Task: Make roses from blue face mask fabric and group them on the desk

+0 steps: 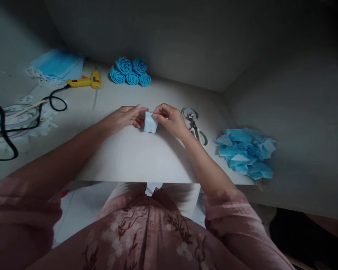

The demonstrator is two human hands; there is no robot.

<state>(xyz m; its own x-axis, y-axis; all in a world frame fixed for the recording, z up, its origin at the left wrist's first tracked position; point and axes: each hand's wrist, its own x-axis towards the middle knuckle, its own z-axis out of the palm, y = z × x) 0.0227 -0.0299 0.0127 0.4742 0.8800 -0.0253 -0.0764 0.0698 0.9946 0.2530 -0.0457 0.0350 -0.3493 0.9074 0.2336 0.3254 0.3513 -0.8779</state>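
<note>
A small, pale blue folded piece of fabric [150,123] is held upright just above the table, roughly in the middle of the head view. My right hand [170,119] pinches its upper right corner between thumb and fingers. At its left edge is my left hand [128,117], fingers stretched out and apart, the fingertips at or against the fabric. Whether they touch it, I cannot tell. Close beyond my right hand lies a pair of scissors [196,131] with pale handles, beside a roll of tape [189,113].
Several blue fabric roses [132,71] sit at the back. At the back left are blue face masks [55,65] and a yellow glue gun [86,81] with a black cord. Left stand tape rolls [15,117] among white scraps. Crumpled blue fabric pieces [246,150] lie at the right edge.
</note>
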